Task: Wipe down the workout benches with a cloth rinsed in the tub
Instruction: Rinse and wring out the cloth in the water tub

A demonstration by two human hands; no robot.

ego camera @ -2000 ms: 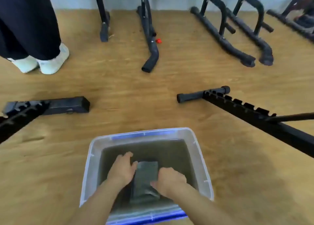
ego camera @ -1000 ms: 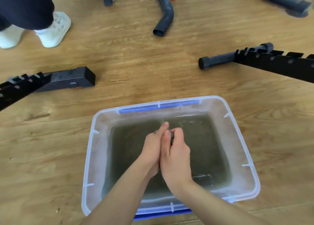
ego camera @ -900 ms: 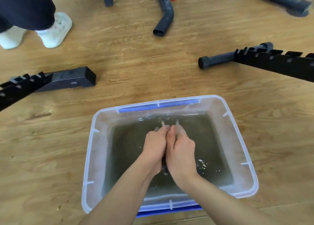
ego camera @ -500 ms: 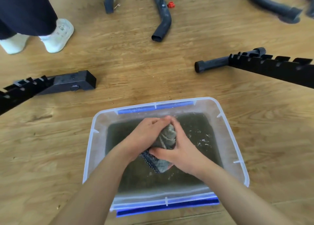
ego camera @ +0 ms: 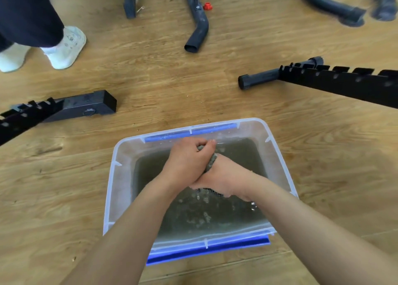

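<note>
Head view — left grip (ego camera: pixel 187 161) and right grip (ego camera: pixel 226 177) clench the cloth (ego camera: pixel 212 163) over the tub (ego camera: pixel 122 177).

The brown wooden floor (ego camera: pixel 215 86) holds a clear plastic tub with blue handles (ego camera: pixel 112 177). Left of the tub lies a square black metal bar (ego camera: pixel 86 107). Right of it lies a long black notched bar (ego camera: pixel 336 82). Far behind the tub are a bent black tube (ego camera: pixel 199 32), a small red cap (ego camera: pixel 207 6) and two white shoes (ego camera: pixel 66 47).

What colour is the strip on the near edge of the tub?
The strip is blue; head view.
</note>
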